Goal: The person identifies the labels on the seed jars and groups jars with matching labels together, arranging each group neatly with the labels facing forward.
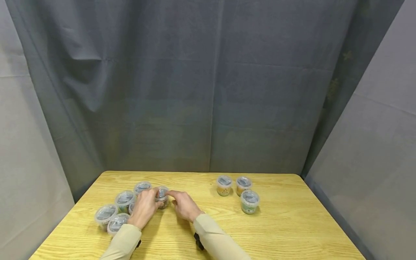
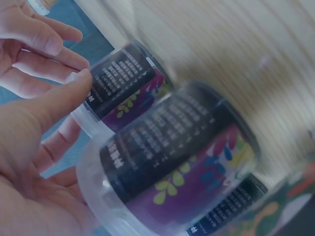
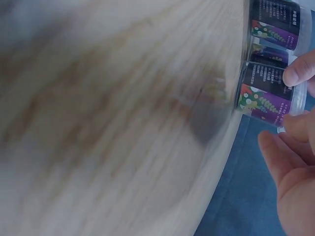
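Left fingers, thumb opposed, pinch a tub by its sides; right fingers are loosely spread, the index just touching its rim. Head view: tub is upright on the worktop, at the right edge of the left group; three tubs sit well apart to the right. I'd keep the left hold low on the wall, off the lid, and use the right index as a light guide only.

Left wrist: left thumb is at the lid edge. Clear tub, black text panel over purple, yellow-green leaves; a near tub matches. Move it flat so neighbours don't get knocked.

Right wrist: label shows red, white and green florals on purple. Contents can't be made out.
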The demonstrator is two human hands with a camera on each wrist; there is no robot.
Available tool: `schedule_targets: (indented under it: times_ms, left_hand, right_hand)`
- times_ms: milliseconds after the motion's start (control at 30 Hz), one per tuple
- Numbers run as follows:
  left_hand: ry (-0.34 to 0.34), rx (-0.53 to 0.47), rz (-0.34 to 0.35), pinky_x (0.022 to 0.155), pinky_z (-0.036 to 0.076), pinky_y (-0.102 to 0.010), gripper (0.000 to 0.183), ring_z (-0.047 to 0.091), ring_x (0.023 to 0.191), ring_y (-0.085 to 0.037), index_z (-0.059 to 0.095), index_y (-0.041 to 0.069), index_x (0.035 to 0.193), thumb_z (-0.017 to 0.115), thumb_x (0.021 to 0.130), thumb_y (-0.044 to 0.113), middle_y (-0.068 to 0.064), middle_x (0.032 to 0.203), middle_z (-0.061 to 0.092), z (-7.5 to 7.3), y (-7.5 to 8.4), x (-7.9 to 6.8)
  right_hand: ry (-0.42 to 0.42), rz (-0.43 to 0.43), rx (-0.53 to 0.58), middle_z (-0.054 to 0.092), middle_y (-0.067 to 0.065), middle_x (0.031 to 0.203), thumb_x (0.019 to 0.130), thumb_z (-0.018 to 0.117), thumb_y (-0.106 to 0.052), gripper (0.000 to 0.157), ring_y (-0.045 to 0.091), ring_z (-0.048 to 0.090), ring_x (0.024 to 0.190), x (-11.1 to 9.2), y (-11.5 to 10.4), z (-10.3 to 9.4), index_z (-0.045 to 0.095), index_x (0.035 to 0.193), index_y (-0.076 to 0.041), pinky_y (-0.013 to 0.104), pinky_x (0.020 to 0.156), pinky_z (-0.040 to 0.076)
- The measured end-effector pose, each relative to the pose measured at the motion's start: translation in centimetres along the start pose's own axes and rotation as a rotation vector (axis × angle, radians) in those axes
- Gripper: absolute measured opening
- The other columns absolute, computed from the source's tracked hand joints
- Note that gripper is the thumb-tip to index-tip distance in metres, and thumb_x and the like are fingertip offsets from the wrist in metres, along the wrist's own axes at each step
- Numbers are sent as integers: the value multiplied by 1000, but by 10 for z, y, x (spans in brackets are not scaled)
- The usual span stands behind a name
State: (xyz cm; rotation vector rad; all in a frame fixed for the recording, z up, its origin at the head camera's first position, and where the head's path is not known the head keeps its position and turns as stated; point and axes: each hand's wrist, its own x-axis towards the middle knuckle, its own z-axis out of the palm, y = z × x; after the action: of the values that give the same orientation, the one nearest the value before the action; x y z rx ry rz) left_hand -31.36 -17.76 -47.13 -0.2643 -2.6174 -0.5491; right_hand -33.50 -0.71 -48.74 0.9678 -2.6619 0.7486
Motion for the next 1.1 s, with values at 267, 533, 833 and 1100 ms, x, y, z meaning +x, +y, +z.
schedule_targets:
  times_ms: [267, 533, 833, 1100]
  left_hand:
    - [-43, -33, 24, 51, 32, -25, 34, 40, 54, -12, 55, 14, 67, 89, 67, 12, 0, 63, 54, -8, 5, -3]
    - [-15, -179, 23, 57, 40, -24, 33, 50, 65, -12, 59, 17, 72, 90, 64, 16, -1, 79, 67, -7, 17, -12]
    - [9, -407, 24, 91, 54, -53, 30, 66, 107, -39, 64, 17, 88, 87, 70, 10, -13, 116, 70, 1, 36, -9]
    - [-56, -591, -34, 92, 56, -48, 35, 64, 113, -39, 66, 13, 103, 85, 75, 16, -15, 127, 65, 8, 51, -3]
  right_hand:
    - [93, 1, 36, 70, 3, 118, 93, 66, -9, 25, 16, 67, 106, -5, 1, 2, 70, 117, -13, 22, 86, 56]
    - [88, -26, 100, 64, 2, 115, 94, 65, -23, 21, 18, 64, 103, -24, 11, -15, 63, 113, -14, 21, 83, 54]
    - [44, -118, 153, 59, 7, 124, 99, 56, -22, 17, 20, 58, 121, -37, 28, -42, 50, 109, -9, 33, 100, 52]
    - [133, -60, 216, 61, 6, 125, 96, 60, -27, 17, 21, 58, 122, -50, 40, -50, 53, 102, -13, 39, 102, 51]
